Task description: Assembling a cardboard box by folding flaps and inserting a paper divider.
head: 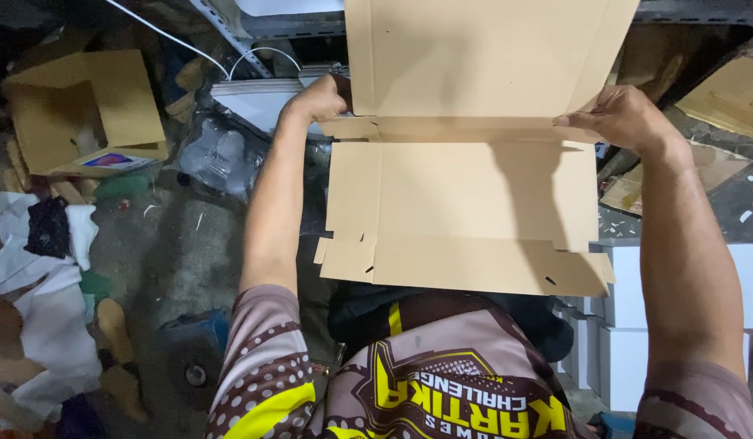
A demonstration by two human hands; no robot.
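The flat cardboard blank [466, 162] lay across the person's lap, its far panel raised. The left hand [318, 99] pinched the left side flap at the fold; the right hand [624, 116] gripped the right edge there. With only those two holds, the upright panel probably could have flopped back, or the crease could have bent askew if one side led. The panel's top ran out of frame, both sets of fingertips were hidden behind card, and the dim floor [157, 244] clutter was hard to read.
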